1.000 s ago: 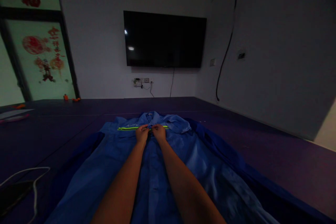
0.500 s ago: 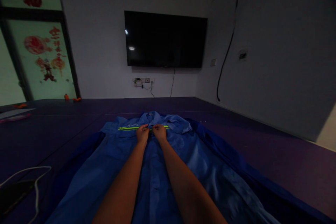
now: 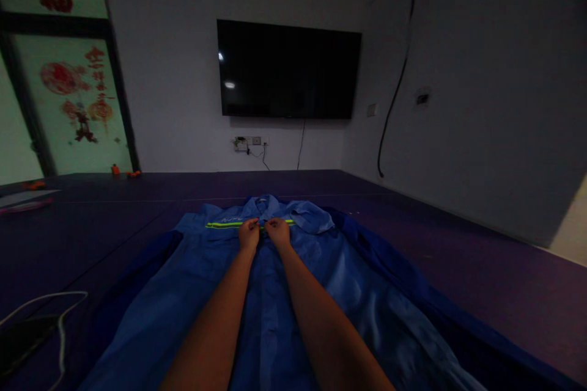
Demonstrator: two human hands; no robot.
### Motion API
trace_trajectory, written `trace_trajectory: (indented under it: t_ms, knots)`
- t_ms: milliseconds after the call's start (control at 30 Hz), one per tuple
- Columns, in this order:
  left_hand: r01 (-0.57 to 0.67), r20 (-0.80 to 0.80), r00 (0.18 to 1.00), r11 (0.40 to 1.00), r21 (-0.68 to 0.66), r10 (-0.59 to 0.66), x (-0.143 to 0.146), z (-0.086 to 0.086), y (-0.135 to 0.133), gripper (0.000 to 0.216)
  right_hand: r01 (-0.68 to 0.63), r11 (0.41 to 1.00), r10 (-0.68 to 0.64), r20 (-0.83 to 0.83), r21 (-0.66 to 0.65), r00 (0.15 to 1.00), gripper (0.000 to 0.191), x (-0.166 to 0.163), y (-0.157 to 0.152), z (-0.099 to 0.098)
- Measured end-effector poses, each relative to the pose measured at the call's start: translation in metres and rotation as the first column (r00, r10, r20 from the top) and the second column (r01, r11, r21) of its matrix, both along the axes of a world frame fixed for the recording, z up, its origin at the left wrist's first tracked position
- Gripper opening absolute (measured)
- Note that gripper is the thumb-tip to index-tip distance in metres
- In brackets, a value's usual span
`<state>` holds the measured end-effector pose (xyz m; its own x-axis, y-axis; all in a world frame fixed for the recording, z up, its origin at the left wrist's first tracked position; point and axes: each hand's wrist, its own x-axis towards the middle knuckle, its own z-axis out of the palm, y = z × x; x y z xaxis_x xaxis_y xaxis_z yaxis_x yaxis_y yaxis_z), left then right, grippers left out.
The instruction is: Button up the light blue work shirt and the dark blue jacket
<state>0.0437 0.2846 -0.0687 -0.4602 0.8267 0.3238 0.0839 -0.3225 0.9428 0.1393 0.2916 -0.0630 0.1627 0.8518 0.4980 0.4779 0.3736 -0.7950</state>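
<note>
A blue work jacket (image 3: 321, 293) with a yellow-green reflective stripe (image 3: 220, 224) lies spread flat on a dark purple surface (image 3: 481, 269), collar at the far end. Both my arms reach out over its front. My left hand (image 3: 249, 234) and my right hand (image 3: 277, 232) sit side by side at the chest, just below the collar, fingers curled and pinching the front edges of the jacket where they meet at the stripe. What exactly lies between the fingertips is too small to make out.
A white cable (image 3: 46, 305) and a dark flat object (image 3: 21, 339) lie at the near left. A black television (image 3: 288, 69) hangs on the far wall above a socket (image 3: 250, 142). A glazed door (image 3: 68, 104) with red decorations stands at the left.
</note>
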Motion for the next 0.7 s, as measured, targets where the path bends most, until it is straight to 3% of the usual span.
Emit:
trace_trajectory:
  t_ms: [300,700]
  knots:
    - [-0.004,-0.025,1.000,1.000,0.018,0.004,-0.0002,0.0001,0.0029,0.024,-0.065,0.998,0.064,0.058,0.024,0.996,0.021,-0.0027,-0.0061,0.0045]
    - [-0.008,-0.014,1.000,1.000,0.012,0.008,0.0002,0.0024,0.0013,0.025,-0.093,0.995,0.094,0.055,-0.024,0.994,0.012,-0.0022,-0.0035,0.0017]
